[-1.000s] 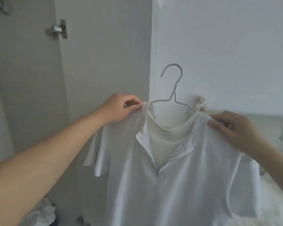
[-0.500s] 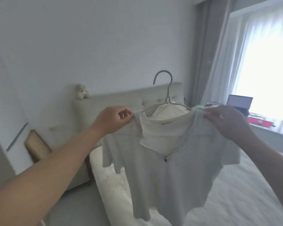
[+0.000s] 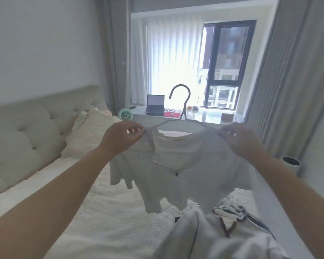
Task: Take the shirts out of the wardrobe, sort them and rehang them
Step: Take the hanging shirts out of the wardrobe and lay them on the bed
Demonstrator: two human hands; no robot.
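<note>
Left hand [image 3: 123, 136] and right hand [image 3: 238, 139] each pinch a shoulder of the shirt [image 3: 185, 171], apparently on its hanger [image 3: 183, 109], above the bed [image 3: 105, 221].

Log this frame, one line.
left hand: pinching shirt shoulder | right hand: same | hanger: inside shirt | below: bed

No legible text, label, brand, number or sign anywhere in view. Laptop [image 3: 155, 107] screen: pale, blurred, nothing readable. Fan [image 3: 125, 114] hub: dark mark, too small to read. Garment pile [image 3: 230, 227] on bed: red-and-dark trim only, no lettering made out. Red item [image 3: 171, 114] on sill: no print discernible.
</note>
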